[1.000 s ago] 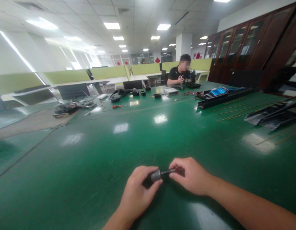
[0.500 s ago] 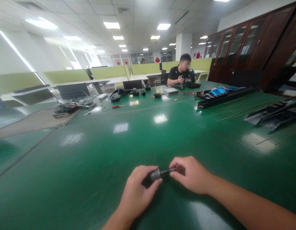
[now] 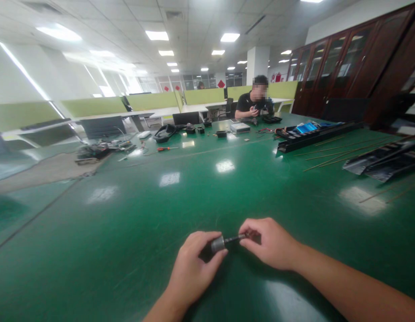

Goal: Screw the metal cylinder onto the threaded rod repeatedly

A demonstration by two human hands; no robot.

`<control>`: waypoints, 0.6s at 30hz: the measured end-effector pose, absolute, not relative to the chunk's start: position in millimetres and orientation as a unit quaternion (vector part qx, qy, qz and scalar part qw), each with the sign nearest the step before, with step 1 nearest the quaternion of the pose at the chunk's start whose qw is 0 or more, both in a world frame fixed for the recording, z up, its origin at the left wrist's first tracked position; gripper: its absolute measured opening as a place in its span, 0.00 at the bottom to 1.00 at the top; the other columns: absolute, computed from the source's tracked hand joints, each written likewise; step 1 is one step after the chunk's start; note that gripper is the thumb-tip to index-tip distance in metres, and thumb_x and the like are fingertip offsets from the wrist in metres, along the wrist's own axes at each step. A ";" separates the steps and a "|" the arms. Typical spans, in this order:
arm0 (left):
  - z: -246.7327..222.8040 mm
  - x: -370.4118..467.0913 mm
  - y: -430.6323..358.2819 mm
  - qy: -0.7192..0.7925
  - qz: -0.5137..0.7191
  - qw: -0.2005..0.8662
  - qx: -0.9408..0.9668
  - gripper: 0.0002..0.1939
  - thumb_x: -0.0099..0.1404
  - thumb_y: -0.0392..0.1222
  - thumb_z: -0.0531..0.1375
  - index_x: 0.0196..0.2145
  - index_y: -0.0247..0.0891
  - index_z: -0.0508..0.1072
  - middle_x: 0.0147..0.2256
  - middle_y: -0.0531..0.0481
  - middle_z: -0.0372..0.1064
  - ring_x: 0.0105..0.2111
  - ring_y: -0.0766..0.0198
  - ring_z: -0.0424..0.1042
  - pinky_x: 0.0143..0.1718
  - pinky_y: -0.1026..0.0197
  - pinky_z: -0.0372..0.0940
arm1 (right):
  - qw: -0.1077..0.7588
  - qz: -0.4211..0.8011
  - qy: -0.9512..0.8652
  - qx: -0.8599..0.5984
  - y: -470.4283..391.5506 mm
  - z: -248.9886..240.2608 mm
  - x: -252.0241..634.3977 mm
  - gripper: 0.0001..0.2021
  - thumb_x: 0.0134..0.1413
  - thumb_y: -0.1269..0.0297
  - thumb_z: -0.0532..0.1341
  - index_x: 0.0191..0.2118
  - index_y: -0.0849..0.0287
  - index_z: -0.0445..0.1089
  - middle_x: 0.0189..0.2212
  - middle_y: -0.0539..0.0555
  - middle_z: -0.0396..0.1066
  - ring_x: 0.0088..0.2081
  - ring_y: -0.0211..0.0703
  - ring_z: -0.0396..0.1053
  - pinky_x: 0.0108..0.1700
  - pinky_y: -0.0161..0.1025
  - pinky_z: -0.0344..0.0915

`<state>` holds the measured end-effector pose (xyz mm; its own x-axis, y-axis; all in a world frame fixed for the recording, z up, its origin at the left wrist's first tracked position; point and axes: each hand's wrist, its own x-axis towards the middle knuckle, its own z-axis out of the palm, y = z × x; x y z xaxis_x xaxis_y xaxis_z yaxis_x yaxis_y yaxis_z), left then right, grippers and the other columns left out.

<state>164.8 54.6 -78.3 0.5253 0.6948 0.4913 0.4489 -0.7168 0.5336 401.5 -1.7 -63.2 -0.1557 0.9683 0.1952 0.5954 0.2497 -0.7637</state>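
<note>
A grey metal cylinder [image 3: 218,244] is held between the thumb and fingers of my left hand [image 3: 194,264]. From its right end a thin dark shaft [image 3: 231,240] runs toward my right hand [image 3: 268,243]. The thumb and index finger of my right hand pinch the far end of that shaft. Both hands are low over the green tabletop [image 3: 180,205], near the bottom centre of the head view. The other fingers of my right hand are curled.
A person [image 3: 252,103] sits across the table. An orange screwdriver [image 3: 163,149], a black tray [image 3: 164,133] and a white box [image 3: 240,127] lie toward the back. Dark metal channels [image 3: 294,142] and thin rods [image 3: 328,161] are on the right.
My right hand has shifted very slightly to the right along the shaft. My left hand keeps its hold in the same place.
</note>
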 end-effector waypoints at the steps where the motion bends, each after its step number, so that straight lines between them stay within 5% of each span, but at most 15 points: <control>1: -78.5 164.7 54.8 0.334 0.355 0.174 0.856 0.13 0.62 0.43 0.66 0.45 0.47 0.76 0.39 0.52 0.78 0.38 0.58 0.76 0.41 0.56 0.72 | 0.346 0.269 -0.710 -0.551 -1.9 -63.0 401.6 0.03 0.57 0.67 0.63 0.37 0.57 0.75 0.29 0.50 0.78 0.30 0.40 0.74 0.35 0.35 0.67; 18: -73.9 165.5 54.0 0.342 0.349 0.185 0.853 0.11 0.62 0.43 0.65 0.44 0.44 0.77 0.39 0.48 0.78 0.38 0.56 0.77 0.42 0.54 0.73 | 0.344 0.273 -0.708 -0.553 -0.9 -61.3 403.7 0.03 0.57 0.67 0.63 0.37 0.57 0.75 0.30 0.50 0.78 0.31 0.41 0.75 0.35 0.35 0.67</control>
